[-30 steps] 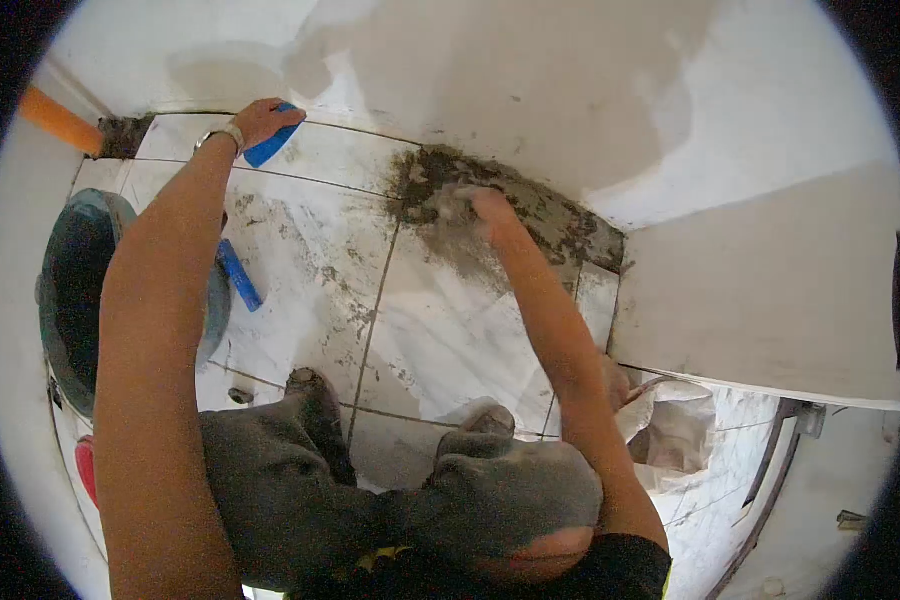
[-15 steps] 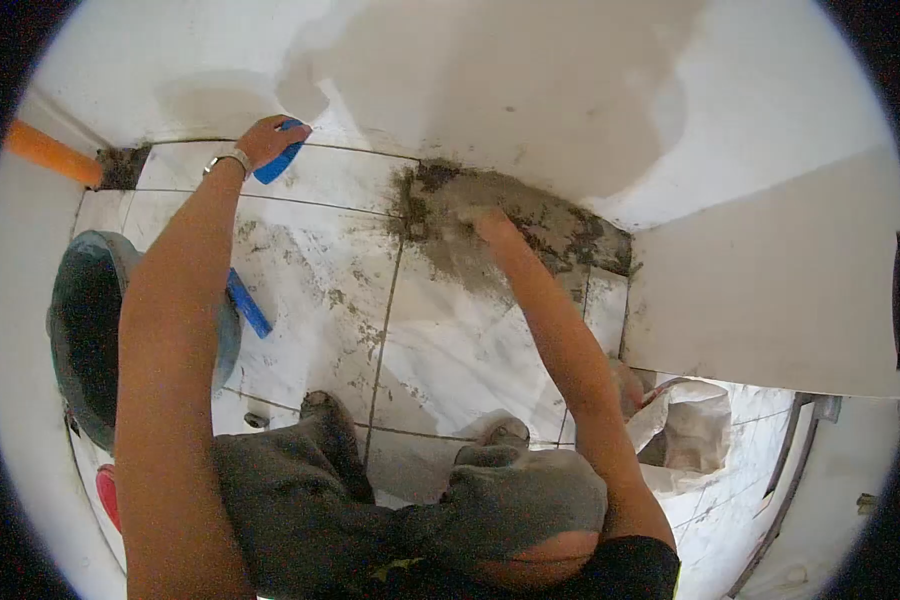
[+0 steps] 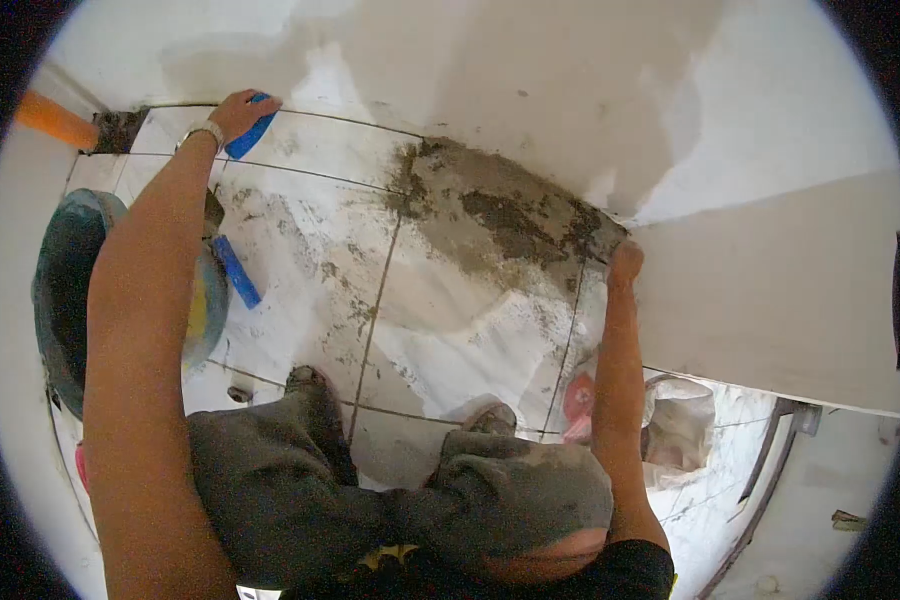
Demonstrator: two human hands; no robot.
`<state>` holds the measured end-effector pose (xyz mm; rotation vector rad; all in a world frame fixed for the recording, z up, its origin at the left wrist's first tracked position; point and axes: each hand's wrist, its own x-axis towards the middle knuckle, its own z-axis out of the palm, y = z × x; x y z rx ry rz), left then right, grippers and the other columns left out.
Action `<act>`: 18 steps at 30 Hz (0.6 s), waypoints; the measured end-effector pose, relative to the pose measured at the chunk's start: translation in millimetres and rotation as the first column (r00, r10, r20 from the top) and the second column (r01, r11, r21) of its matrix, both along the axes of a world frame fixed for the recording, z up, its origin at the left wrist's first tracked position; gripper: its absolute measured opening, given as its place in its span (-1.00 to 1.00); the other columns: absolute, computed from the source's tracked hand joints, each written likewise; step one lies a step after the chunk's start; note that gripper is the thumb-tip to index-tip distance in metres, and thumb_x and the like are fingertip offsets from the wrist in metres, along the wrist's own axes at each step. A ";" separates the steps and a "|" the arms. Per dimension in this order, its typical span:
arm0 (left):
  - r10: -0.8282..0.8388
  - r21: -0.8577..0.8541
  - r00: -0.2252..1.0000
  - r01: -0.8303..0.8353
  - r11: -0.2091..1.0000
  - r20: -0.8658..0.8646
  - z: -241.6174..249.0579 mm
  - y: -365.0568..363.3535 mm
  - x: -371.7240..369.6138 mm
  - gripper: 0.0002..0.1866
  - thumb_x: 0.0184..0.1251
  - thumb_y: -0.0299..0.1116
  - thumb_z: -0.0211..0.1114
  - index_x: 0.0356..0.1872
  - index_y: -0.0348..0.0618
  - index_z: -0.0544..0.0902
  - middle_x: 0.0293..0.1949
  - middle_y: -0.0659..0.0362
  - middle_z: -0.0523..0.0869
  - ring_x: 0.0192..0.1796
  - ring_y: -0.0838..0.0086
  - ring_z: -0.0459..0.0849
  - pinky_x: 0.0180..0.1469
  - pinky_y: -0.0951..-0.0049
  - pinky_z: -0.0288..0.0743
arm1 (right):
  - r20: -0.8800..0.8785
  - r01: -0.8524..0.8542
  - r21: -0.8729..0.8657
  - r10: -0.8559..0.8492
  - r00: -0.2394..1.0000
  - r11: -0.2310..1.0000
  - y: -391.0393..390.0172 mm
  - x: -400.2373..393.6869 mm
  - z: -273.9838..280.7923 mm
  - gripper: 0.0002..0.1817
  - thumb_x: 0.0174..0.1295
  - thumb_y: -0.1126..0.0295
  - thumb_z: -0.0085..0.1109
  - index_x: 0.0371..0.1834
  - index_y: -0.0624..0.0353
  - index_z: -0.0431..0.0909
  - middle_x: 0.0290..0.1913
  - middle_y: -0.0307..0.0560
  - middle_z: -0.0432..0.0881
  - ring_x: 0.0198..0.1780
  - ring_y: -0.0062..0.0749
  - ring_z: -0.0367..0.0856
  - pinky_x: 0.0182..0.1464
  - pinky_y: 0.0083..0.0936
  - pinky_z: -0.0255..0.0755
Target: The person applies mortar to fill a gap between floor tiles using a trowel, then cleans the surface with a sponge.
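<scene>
My left hand (image 3: 242, 116) is closed on a flat blue plastic spreader (image 3: 251, 136), which rests on the white floor tiles near the wall base. My right hand (image 3: 625, 262) is curled at the right end of a wet grey mortar patch (image 3: 500, 205), close to the wall corner. Whatever its fingers may hold is hidden. The patch fills a gap between the tiles (image 3: 450, 350) and the wall, with a darker hollow in its middle. Beside my left forearm lies a blue bar-shaped piece (image 3: 237, 272).
A large dark bucket (image 3: 65, 290) stands at the left, partly behind my left arm. An orange pipe (image 3: 58, 121) meets the floor in the far left corner. A crumpled plastic bag (image 3: 682, 420) and a pink-red item (image 3: 578, 396) are at the right. A wall panel (image 3: 770, 280) bounds the right side.
My right hand has moved from the middle of the mortar patch to its right end by the corner. The left hand still holds the spreader; the view has shifted slightly.
</scene>
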<state>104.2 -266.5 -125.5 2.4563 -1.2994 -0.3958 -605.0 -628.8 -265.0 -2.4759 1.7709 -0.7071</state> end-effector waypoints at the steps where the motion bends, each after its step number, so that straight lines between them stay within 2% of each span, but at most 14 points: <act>1: 0.086 0.007 0.991 -0.086 0.996 -0.105 9.3 -6.9 -9.3 -0.22 0.08 0.31 0.19 0.10 -0.21 0.55 -0.06 -0.06 0.67 -0.11 0.26 0.66 -0.03 0.32 0.52 | -0.074 -0.077 -0.064 0.072 0.995 0.995 -17.9 -14.7 -9.6 -0.86 0.04 0.34 0.15 -0.52 0.17 0.56 -0.45 0.01 0.60 -0.40 -0.13 0.56 -0.36 -0.21 0.42; 2: 0.088 0.001 0.990 -0.089 0.996 -0.110 9.3 -16.0 -12.3 -0.22 0.08 0.31 0.19 0.10 -0.21 0.55 -0.06 -0.06 0.67 -0.11 0.26 0.66 -0.03 0.32 0.52 | -0.151 -0.154 -0.127 0.134 0.979 0.980 -36.2 -29.9 -20.1 -0.85 0.05 0.34 0.14 -0.55 0.17 0.56 -0.46 0.00 0.60 -0.40 -0.13 0.56 -0.37 -0.21 0.41; 3: -0.019 0.010 0.990 0.021 1.000 -0.140 8.5 -26.8 -10.8 -0.23 0.08 0.30 0.20 0.10 -0.20 0.55 -0.07 -0.06 0.67 -0.14 0.26 0.66 -0.06 0.31 0.53 | -0.302 -0.316 -0.224 0.242 0.922 0.922 -49.8 -30.6 -33.1 -0.80 0.07 0.32 0.13 -0.62 0.16 0.55 -0.49 -0.02 0.60 -0.40 -0.12 0.56 -0.38 -0.22 0.41; 4: -0.125 0.018 0.978 0.130 0.991 -0.168 9.8 -33.9 -13.4 -0.23 0.08 0.30 0.20 0.10 -0.19 0.55 -0.07 -0.05 0.67 -0.17 0.26 0.67 -0.10 0.30 0.54 | -0.453 -0.295 -0.092 0.224 0.863 0.951 -51.3 -6.7 -54.6 -0.76 0.15 0.22 0.10 -0.36 0.18 0.57 -0.26 0.04 0.60 -0.24 -0.07 0.58 -0.19 -0.12 0.41; 5: -0.121 0.013 0.978 0.125 0.992 -0.169 19.2 -39.5 -24.9 -0.23 0.08 0.30 0.20 0.10 -0.19 0.55 -0.07 -0.05 0.67 -0.17 0.26 0.67 -0.10 0.30 0.54 | -0.593 -0.248 0.036 0.221 0.774 0.968 -51.1 23.8 -79.6 -0.61 0.24 0.12 0.07 -0.09 0.21 0.58 -0.04 0.11 0.61 -0.07 -0.03 0.60 0.01 -0.03 0.41; 6: -0.072 -0.008 0.983 0.072 0.997 -0.167 33.4 -45.9 -40.2 -0.24 0.08 0.29 0.20 0.09 -0.18 0.56 -0.06 -0.05 0.67 -0.18 0.25 0.67 -0.13 0.29 0.54 | -0.405 -0.234 0.177 0.288 0.868 0.956 -9.9 62.7 -22.5 -0.62 0.25 0.15 0.06 -0.05 0.22 0.56 -0.03 0.09 0.60 -0.06 -0.07 0.59 0.02 -0.08 0.41; 8: -0.032 -0.031 0.984 0.027 0.999 -0.175 50.5 -51.2 -62.7 -0.25 0.08 0.28 0.21 0.09 -0.17 0.56 -0.05 -0.05 0.66 -0.19 0.24 0.67 -0.15 0.29 0.55 | -0.079 -0.300 0.304 0.338 0.938 0.904 44.7 107.2 41.3 -0.62 0.27 0.20 0.05 0.03 0.24 0.52 -0.01 0.06 0.58 -0.02 -0.14 0.56 0.05 -0.18 0.40; 10: -0.010 0.013 0.973 0.013 1.000 -0.232 62.1 -53.7 -73.0 -0.26 0.07 0.28 0.21 0.07 -0.16 0.57 -0.06 -0.04 0.67 -0.19 0.24 0.67 -0.12 0.29 0.54 | 0.181 -0.390 0.342 0.348 0.920 0.855 72.7 114.8 83.0 -0.61 0.28 0.26 0.04 0.10 0.26 0.47 0.02 0.02 0.56 0.02 -0.22 0.53 0.08 -0.28 0.40; 13: -0.080 0.079 0.982 0.095 0.992 -0.169 61.2 -43.6 -68.7 -0.26 0.08 0.29 0.20 0.08 -0.16 0.57 -0.06 -0.02 0.67 -0.16 0.23 0.67 -0.08 0.29 0.53 | 0.452 -0.478 0.239 0.339 0.825 0.845 119.6 58.0 129.9 -0.57 0.31 0.34 0.02 0.21 0.29 0.41 0.05 -0.03 0.54 0.07 -0.33 0.48 0.12 -0.43 0.39; 14: -0.083 0.075 0.981 0.098 0.992 -0.176 46.6 -37.4 -47.9 -0.26 0.08 0.29 0.20 0.08 -0.16 0.57 -0.06 -0.02 0.67 -0.16 0.23 0.67 -0.08 0.29 0.53 | 0.460 -0.399 0.188 0.278 0.843 0.897 146.7 33.3 153.9 -0.59 0.32 0.33 0.00 0.19 0.29 0.41 0.06 0.00 0.53 0.06 -0.29 0.49 0.11 -0.41 0.40; 16: -0.132 0.074 0.990 0.128 0.989 0.054 3.3 -28.8 -4.0 -0.25 0.09 0.29 0.19 0.11 -0.15 0.55 -0.04 -0.02 0.66 -0.10 0.20 0.66 -0.02 0.26 0.51 | 0.469 -0.075 0.101 0.019 0.883 0.992 202.0 -38.9 182.3 -0.63 0.34 0.31 -0.03 0.14 0.28 0.42 0.08 0.05 0.51 0.05 -0.21 0.51 0.08 -0.36 0.43; 18: -0.005 0.167 0.998 0.014 0.986 -0.056 38.0 -2.5 -27.6 -0.25 0.10 0.28 0.19 0.14 -0.15 0.54 -0.01 -0.01 0.65 -0.04 0.20 0.64 0.05 0.28 0.48 | 0.480 0.305 0.111 -0.320 0.817 0.946 246.4 -112.4 195.0 -0.66 0.37 0.30 -0.07 0.09 0.28 0.43 0.10 0.09 0.49 0.04 -0.13 0.52 0.05 -0.32 0.46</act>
